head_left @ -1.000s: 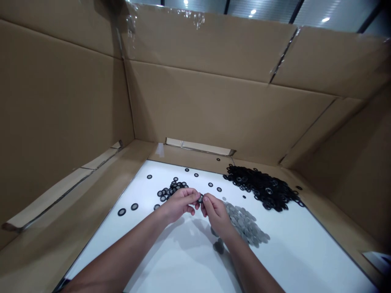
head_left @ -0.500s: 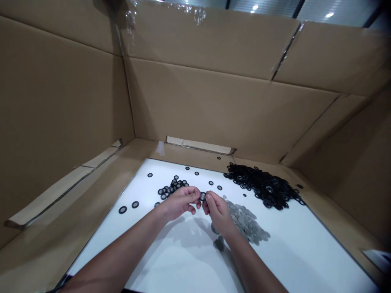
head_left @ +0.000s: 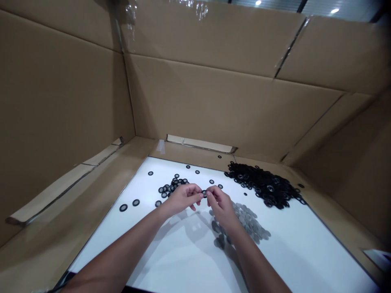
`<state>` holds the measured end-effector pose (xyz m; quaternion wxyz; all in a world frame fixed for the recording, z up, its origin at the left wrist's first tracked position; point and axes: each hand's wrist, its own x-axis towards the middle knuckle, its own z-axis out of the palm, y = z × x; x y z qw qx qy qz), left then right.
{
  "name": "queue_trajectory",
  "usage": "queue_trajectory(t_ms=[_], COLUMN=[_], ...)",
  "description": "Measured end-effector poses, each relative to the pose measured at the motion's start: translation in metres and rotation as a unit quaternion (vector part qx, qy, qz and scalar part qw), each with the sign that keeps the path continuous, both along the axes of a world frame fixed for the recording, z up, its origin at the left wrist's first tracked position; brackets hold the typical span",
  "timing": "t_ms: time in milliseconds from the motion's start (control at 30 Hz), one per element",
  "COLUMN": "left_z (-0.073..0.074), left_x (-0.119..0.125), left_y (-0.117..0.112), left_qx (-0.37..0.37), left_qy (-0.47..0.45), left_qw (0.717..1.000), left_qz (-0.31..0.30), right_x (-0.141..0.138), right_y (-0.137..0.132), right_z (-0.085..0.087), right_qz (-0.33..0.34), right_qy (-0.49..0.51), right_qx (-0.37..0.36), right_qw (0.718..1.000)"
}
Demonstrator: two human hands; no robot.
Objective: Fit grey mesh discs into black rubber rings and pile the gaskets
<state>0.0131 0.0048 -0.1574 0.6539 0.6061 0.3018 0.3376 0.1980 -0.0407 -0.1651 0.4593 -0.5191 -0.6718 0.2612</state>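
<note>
Between the fingertips of both hands, above the white board (head_left: 183, 268), is a small black ring with a grey disc in it (head_left: 204, 194). My left hand (head_left: 185, 199) pinches its left side, and my right hand (head_left: 220, 202) grips the right side. Beyond my left hand lies a cluster of black rings with grey centres (head_left: 171, 187). A spread of loose grey discs (head_left: 252, 224) lies beside and partly behind my right hand and forearm. Farther off to the right is a heap of plain black rings (head_left: 265, 185).
Tall cardboard walls (head_left: 198, 101) enclose the board at the back and both sides. Single ringed discs, such as one at the left (head_left: 123, 208), lie scattered on the board. One black ring (head_left: 219, 156) sits on the cardboard strip behind it. Paper (head_left: 378, 259) shows at the right edge.
The ring with the disc has tilted flatter between my fingers, and my right hand has shifted slightly up and right. The whole view has moved a little. The piles look the same.
</note>
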Motion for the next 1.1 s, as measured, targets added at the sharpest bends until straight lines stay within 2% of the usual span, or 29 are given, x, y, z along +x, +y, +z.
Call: queue_trajectory(t_ms=[233, 433, 667, 1100], left_z=[0.000, -0.007, 0.000, 0.004], left_x=[0.003, 0.007, 0.007, 0.004], left_y=[-0.002, -0.002, -0.003, -0.004], left_qx=[0.004, 0.008, -0.028, 0.037], left_qy=[0.008, -0.005, -0.063, -0.041], left_qw=[1.000, 0.998, 0.997, 0.994], left_qz=[0.019, 0.066, 0.047, 0.098], right_x=[-0.006, -0.008, -0.009, -0.005], right_y=[-0.002, -0.004, -0.006, -0.007], right_z=[0.001, 0.002, 0.005, 0.003], right_qz=[-0.025, -0.019, -0.037, -0.007], right_qy=[0.002, -0.032, -0.012, 0.056], right_qx=[0.006, 0.024, 0.037, 0.018], right_qw=[1.000, 0.999, 0.999, 0.998])
